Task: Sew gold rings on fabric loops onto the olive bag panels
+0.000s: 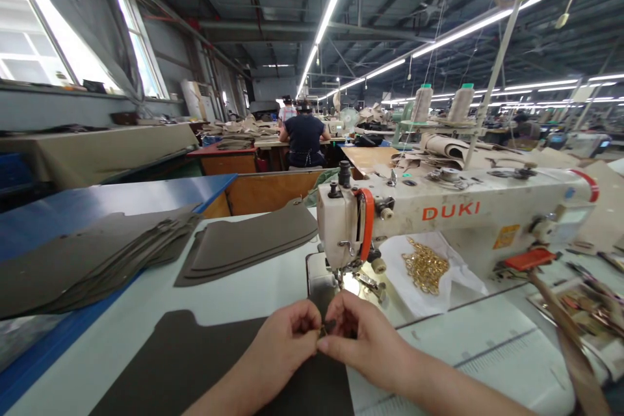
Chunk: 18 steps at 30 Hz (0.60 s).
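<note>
My left hand [297, 333] and my right hand [358, 331] meet in front of the sewing machine needle, fingertips pinched together. Between them is a small gold-coloured metal fitting [322, 331], with a short dark strip [330, 325] at the right fingertips. Fingers partly hide both pieces. Below my hands lies a large dark grey-brown cut panel [195, 357], flat on the pale table. Just beyond stands the white sewing machine [400, 208], its lamp lit by the presser foot. A heap of gold metal fittings [425, 266] rests on a white sheet [461, 279] under the machine arm.
Stacked dark panels [253, 237] lie left of the machine, with another pile [107, 253] on a blue-edged surface. At right are an open box of small parts [580, 312] and a hanging brown strap [560, 338]. Thread cones [461, 104] stand behind. A person [305, 136] sits ahead.
</note>
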Each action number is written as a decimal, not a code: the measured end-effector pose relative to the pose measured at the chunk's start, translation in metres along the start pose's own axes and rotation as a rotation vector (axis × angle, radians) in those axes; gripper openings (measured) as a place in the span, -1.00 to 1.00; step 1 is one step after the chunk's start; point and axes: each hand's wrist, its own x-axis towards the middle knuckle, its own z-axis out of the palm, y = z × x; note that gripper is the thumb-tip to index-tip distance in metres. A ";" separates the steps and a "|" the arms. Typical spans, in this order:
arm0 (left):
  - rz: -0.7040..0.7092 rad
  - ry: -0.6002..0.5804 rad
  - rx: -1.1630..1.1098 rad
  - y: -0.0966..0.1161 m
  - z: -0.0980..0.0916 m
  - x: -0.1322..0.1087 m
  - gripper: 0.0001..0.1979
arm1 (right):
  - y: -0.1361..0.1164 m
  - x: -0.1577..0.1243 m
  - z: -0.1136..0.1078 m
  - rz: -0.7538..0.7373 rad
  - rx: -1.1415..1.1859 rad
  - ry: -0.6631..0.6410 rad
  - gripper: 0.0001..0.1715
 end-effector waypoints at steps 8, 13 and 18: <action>-0.021 0.071 -0.133 0.014 0.002 -0.001 -0.93 | -0.003 -0.002 -0.009 -0.191 -0.293 0.078 -0.89; 0.030 0.173 -0.143 0.022 0.004 -0.004 -0.89 | 0.000 0.001 -0.006 -0.195 -0.255 0.148 -0.90; 0.004 0.100 -0.217 0.018 0.001 -0.001 -0.88 | 0.009 0.004 -0.003 -0.126 -0.154 0.164 -0.94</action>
